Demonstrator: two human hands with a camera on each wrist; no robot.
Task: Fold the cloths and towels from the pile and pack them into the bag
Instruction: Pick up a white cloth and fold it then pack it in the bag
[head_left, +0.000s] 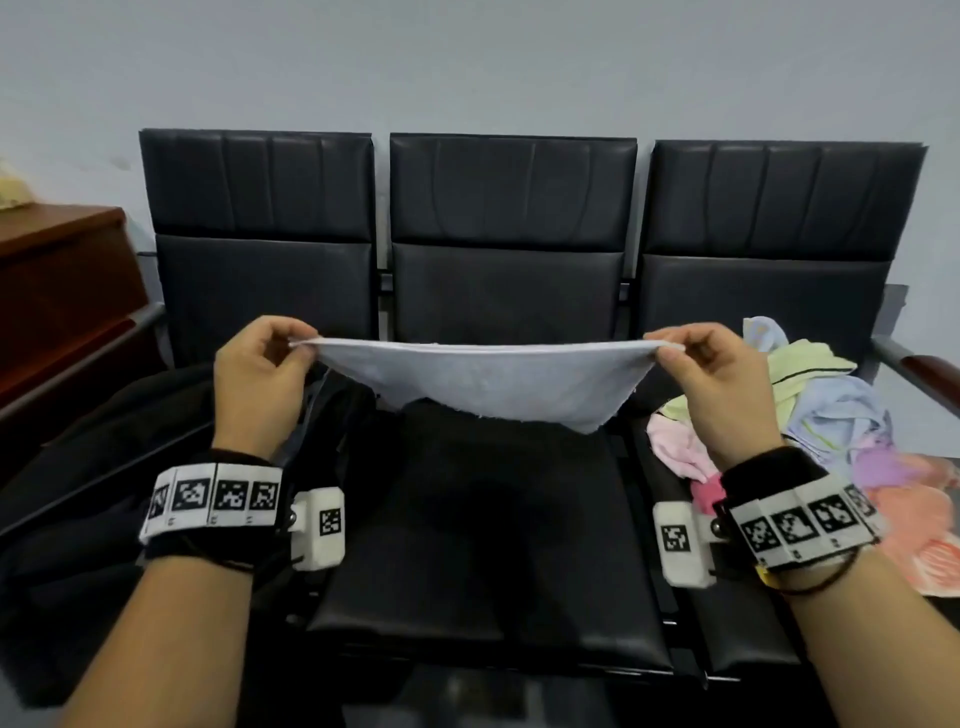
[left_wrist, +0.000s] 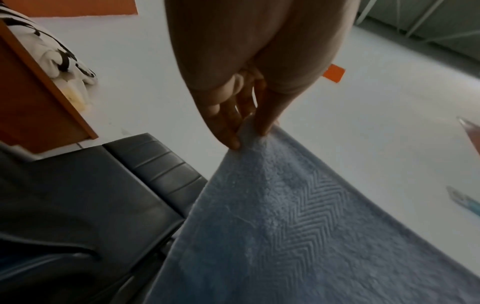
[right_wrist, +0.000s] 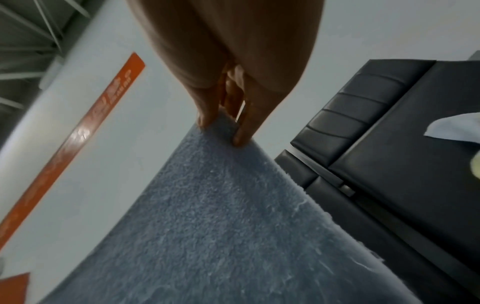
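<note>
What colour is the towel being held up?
Pale blue-grey towel with a woven zigzag band, clearest in the left wrist view.

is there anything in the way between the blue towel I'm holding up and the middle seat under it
Nothing visible. The blue towel hangs stretched between the left hand and right hand, each pinching a top corner, over the middle seat. The pile lies on the right seat, off to the side.

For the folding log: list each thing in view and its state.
grey-blue towel: held up, stretched above the middle seat
left hand: pinches one top corner
right hand: pinches the other top corner
pile of cloths: unfolded, heaped on the right seat
black bag: on the left seat
</note>
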